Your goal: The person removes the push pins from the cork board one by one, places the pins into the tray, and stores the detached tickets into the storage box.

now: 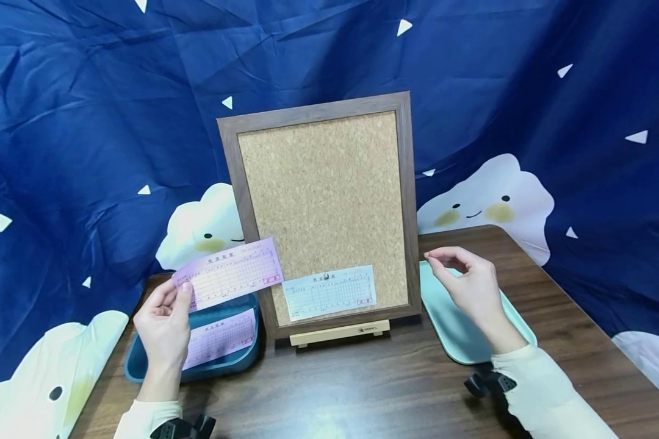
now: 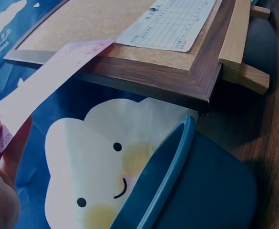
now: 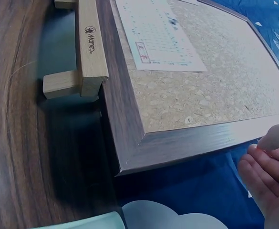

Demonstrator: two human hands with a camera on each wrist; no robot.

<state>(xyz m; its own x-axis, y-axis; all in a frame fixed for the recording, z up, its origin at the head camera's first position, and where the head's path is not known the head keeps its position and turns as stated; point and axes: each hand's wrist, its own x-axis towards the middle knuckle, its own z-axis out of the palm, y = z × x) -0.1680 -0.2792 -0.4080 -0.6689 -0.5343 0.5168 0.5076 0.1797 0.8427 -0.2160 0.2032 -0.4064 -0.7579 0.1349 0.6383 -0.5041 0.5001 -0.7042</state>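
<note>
My left hand (image 1: 165, 323) pinches the left end of a pink printed receipt slip (image 1: 227, 272) between thumb and fingers. Its right end overlaps the lower left frame of a cork board (image 1: 324, 189). On the cork's lower part hangs a pale blue slip (image 1: 329, 294), held by a round-headed pin (image 1: 326, 276). To the board's right, my right hand (image 1: 467, 280) is raised above a light teal tray (image 1: 513, 317). Its thumb and index fingertips pinch something tiny, almost wholly hidden; a small reddish spot shows there in the right wrist view.
A dark teal bin (image 1: 247, 363) stands at the left, with another pink slip (image 1: 222, 338) inside. The board leans on a light wooden stand (image 1: 340, 333) on the dark wood table (image 1: 329, 390). Close behind hangs a blue cloth (image 1: 318, 55) with clouds.
</note>
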